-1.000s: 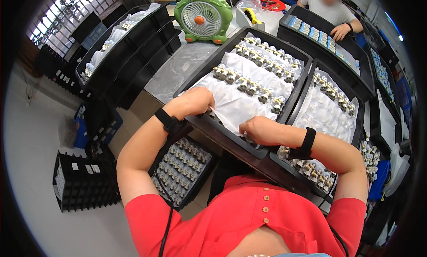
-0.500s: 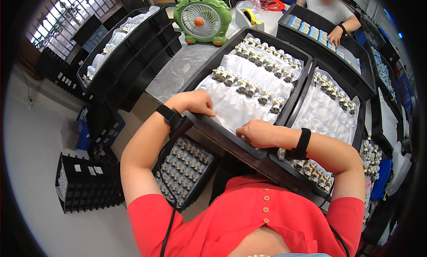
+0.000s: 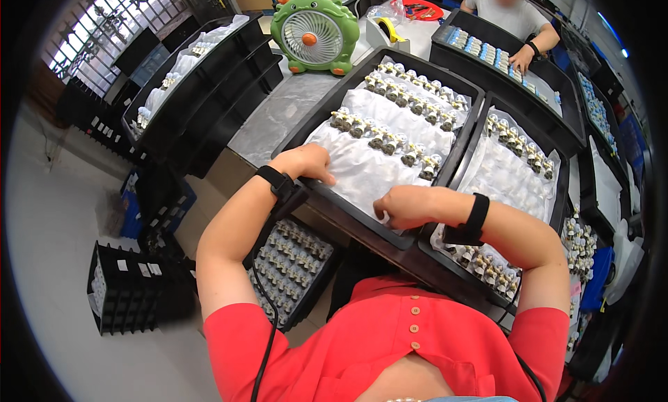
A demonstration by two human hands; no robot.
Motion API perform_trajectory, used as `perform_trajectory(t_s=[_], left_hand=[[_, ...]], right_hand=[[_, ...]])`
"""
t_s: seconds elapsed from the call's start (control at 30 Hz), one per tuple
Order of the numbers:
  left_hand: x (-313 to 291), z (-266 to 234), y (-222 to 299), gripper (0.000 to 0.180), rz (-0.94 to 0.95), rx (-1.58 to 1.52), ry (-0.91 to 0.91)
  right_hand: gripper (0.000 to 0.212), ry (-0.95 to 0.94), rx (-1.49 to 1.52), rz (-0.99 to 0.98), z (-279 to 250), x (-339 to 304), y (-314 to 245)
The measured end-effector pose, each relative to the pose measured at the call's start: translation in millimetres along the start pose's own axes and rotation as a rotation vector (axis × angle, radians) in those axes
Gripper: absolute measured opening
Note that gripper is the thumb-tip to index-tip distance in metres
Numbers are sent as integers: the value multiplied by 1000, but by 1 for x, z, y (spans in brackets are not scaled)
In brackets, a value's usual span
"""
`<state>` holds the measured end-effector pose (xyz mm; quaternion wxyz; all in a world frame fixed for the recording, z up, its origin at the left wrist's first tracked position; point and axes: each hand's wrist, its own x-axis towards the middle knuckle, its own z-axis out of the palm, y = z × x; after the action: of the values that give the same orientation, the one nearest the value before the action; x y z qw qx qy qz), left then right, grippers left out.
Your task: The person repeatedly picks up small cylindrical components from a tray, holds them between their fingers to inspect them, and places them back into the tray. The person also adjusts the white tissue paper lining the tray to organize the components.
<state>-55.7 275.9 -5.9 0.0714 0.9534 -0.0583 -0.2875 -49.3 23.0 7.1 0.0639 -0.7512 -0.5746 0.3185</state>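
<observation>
A thin white sheet [image 3: 355, 186] covers the near part of a black tray [image 3: 327, 99], with lumps showing through it. At the sheet's near left corner is my left hand [image 3: 313, 164], its fingers curled down and closed on the edge. My right hand [image 3: 405, 206] is closed on the sheet near the tray's front rim; its fingertips are partly hidden. Rows of small figurines [image 3: 386, 139] with pale tops and dark bases lie beyond my hands, on and between white sheets. What lies under the near sheet cannot be made out.
A second black tray [image 3: 480, 158] with figurines adjoins on the right. Beyond, a co-worker's hand [image 3: 520, 59] reaches into another tray. A green fan [image 3: 315, 36] and tape dispenser [image 3: 387, 32] stand at the back. Stacked trays [image 3: 202, 89] rise at left; a filled tray [image 3: 292, 263] sits below.
Both hands have shifted only slightly along the sheet's near edge, the right one a little rightward. The figurine rows keep their arrangement.
</observation>
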Motion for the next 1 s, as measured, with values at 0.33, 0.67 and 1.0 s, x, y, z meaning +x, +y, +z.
perform_trajectory(t_s=[0.33,0.67,1.0], left_hand=[[3,8,-4,48,-11,1,60],[4,9,-3,48,-33,0,42],[3,6,0,49,-53,-23,21]], right_hand=[[64,542,-129,353,-64,68,53],[78,532,34,411,-69,104,76],[84,573,-13,487,-73,107,90]])
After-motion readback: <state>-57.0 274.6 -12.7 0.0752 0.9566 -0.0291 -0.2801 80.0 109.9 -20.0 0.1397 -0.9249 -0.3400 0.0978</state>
